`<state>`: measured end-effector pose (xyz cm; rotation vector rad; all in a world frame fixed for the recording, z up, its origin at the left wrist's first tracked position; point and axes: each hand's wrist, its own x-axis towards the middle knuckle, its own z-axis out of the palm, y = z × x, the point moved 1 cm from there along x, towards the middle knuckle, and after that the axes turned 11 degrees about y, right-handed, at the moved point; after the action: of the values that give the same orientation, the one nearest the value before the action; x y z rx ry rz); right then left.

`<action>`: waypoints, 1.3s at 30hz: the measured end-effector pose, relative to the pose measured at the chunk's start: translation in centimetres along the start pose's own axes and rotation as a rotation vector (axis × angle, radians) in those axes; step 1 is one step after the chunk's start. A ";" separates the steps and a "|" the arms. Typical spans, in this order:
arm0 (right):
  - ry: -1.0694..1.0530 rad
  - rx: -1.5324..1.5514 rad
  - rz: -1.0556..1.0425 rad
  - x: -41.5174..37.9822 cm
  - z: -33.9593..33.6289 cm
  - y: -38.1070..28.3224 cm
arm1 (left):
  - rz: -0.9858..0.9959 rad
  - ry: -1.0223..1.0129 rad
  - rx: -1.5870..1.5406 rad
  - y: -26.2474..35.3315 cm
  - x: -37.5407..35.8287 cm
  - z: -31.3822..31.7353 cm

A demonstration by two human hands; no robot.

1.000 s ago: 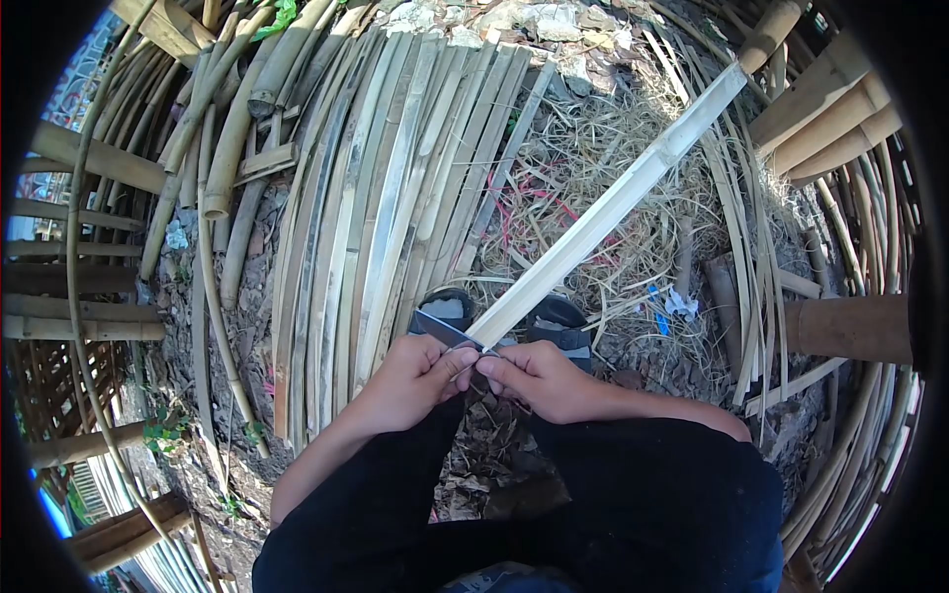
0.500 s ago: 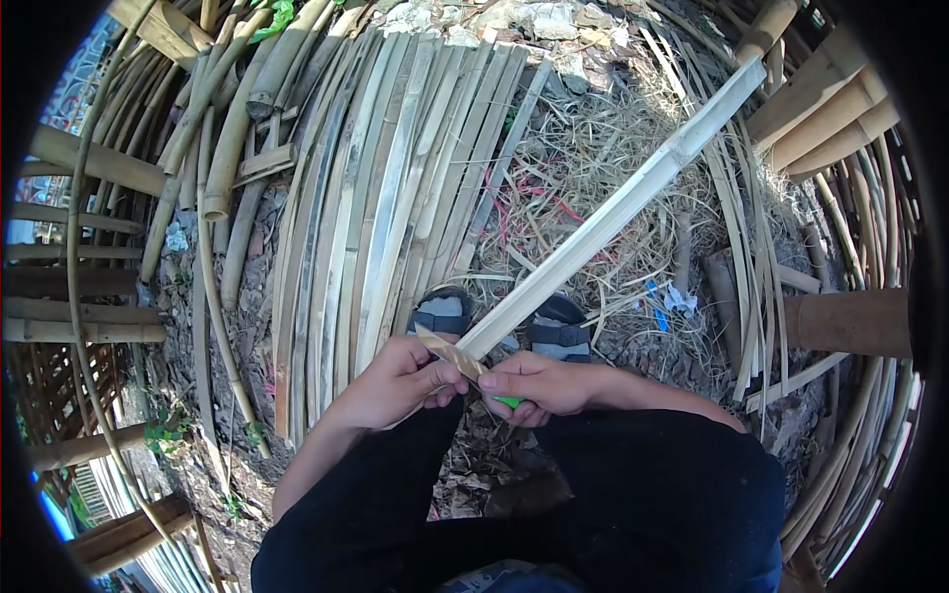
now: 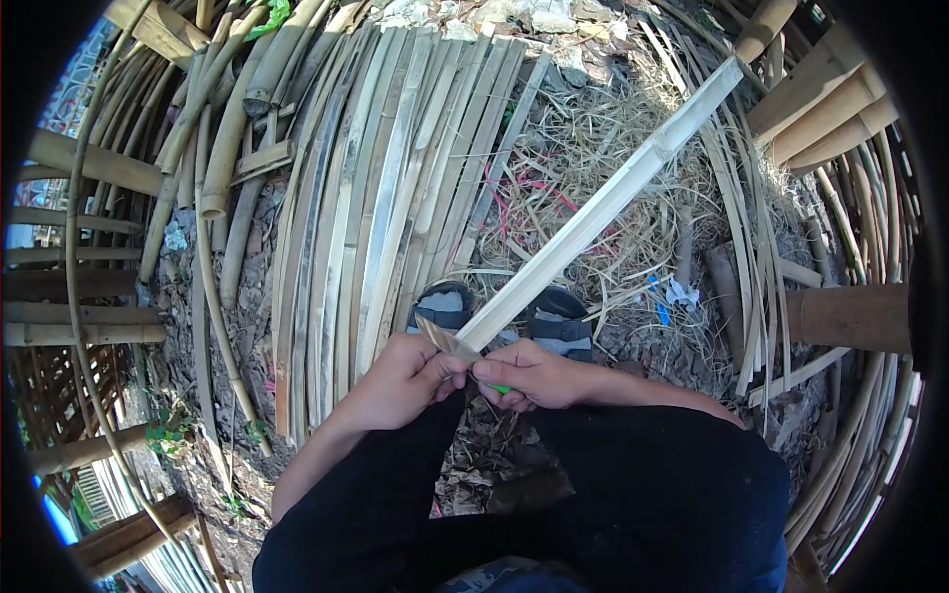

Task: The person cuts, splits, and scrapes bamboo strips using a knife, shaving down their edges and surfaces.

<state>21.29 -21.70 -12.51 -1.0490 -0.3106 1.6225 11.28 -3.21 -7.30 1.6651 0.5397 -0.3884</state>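
A long pale split-bamboo strip (image 3: 603, 212) runs diagonally from between my hands toward the far right. My left hand (image 3: 410, 383) is closed around its near end, thumb pressed at the blade. In my closed right hand (image 3: 539, 374) is a knife, its green handle (image 3: 502, 388) partly showing below the fingers. The knife's blade (image 3: 445, 339) lies across the strip's near end, pointing up and left past my left fingers. Both hands are close together above my dark-trousered knees; the strip's very end is hidden by fingers and blade.
Many split-bamboo slats (image 3: 395, 188) lie side by side at left. Tangled shavings (image 3: 583, 188) cover the ground ahead, with thin strips (image 3: 746, 227) to their right. My sandalled feet (image 3: 560, 321) are under the strip. Bamboo posts (image 3: 850, 318) and poles stand on both sides.
The strip's far end has swung slightly left. The knife blade has turned a little and shifted left along with my right hand; my left hand has barely moved.
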 end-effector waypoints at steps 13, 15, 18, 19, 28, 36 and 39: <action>0.318 -0.270 -0.260 0.5 -0.2 0.6 | 0.084 0.066 0.144 0.9 0.1 0.0; 0.370 -0.391 -0.349 0.2 -0.4 0.5 | 0.050 0.048 0.167 1.1 0.0 0.0; 0.587 0.108 -0.293 -0.6 -1.6 -0.8 | -0.068 0.100 -0.053 0.9 -0.4 0.0; 0.585 0.108 -0.294 -0.9 -1.7 -0.6 | -0.081 0.087 -0.100 0.5 -0.6 -0.4; 0.143 -0.206 -0.211 0.3 -0.1 -0.2 | -0.053 0.013 -0.181 0.3 0.0 0.0; 0.112 -0.059 0.047 0.2 0.2 -0.5 | -0.054 0.048 -0.032 -0.2 0.0 0.0; 0.151 -0.074 0.024 0.1 0.1 -0.2 | -0.054 0.048 0.007 0.5 0.0 0.3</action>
<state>21.39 -21.47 -12.36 -1.2287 -0.2591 1.5528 11.57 -3.51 -6.96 1.6725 0.6203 -0.3912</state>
